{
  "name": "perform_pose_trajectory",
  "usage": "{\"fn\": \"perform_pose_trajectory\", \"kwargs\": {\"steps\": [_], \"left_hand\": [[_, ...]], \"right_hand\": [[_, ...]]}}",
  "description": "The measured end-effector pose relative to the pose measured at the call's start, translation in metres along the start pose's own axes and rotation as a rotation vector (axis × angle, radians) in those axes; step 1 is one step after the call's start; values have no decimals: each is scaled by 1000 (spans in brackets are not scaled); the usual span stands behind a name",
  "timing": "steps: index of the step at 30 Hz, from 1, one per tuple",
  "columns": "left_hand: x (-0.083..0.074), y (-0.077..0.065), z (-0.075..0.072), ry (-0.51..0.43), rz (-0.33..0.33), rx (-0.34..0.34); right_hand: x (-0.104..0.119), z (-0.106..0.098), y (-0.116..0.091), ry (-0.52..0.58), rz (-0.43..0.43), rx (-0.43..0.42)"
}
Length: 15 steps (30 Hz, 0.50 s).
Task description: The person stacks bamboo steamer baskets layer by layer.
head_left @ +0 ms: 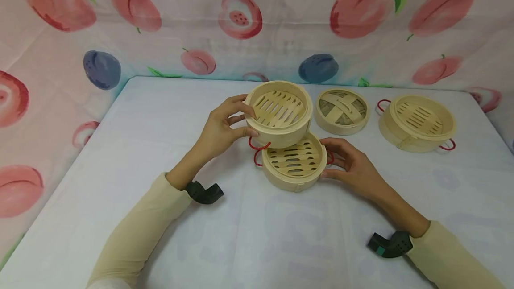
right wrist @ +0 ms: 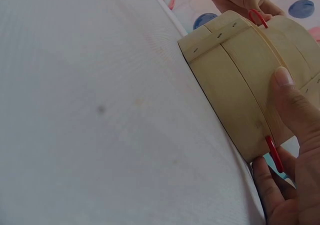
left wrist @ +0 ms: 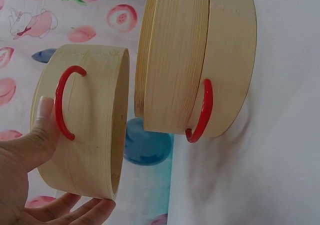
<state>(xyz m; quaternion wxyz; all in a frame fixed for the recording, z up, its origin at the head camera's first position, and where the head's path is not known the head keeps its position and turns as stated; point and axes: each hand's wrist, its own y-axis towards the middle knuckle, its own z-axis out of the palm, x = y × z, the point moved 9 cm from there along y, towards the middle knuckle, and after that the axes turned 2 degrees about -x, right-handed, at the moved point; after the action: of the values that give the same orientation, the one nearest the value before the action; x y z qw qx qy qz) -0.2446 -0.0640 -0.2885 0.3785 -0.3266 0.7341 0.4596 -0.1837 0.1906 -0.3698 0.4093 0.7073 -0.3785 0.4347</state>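
My left hand (head_left: 221, 124) holds a round bamboo steamer basket (head_left: 287, 137) with a slatted bottom and red handles, thumb on its wall and fingers at the far side. In the left wrist view, this raised basket (left wrist: 90, 160) is apart from a second steamer basket (left wrist: 227, 60), which stands on the table below it. That lower basket (head_left: 295, 183) has my right hand (head_left: 355, 171) gripping its right side around a red handle (head_left: 330, 157). Part of its back rim is hidden behind the raised basket.
Behind and to the right lies a woven bamboo lid (head_left: 341, 124). Farther right stands another steamer basket (head_left: 409, 139) with red handles. All rest on a white-covered table (head_left: 241, 244), against a fruit-print cloth backdrop (head_left: 277, 26).
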Motion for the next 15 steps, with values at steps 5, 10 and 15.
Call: {"fn": "perform_pose_trajectory", "kwargs": {"steps": [5, 10, 15], "left_hand": [[0, -2, 4, -7, 0, 16], [-5, -6, 9, -9, 16, 24], [-9, -12, 14, -2, 18, 43]], "right_hand": [[-2, -1, -1, -5, 9, -2], [-2, -1, -1, -8, 7, 1], [-1, 0, 1, -4, 3, 5]]}}
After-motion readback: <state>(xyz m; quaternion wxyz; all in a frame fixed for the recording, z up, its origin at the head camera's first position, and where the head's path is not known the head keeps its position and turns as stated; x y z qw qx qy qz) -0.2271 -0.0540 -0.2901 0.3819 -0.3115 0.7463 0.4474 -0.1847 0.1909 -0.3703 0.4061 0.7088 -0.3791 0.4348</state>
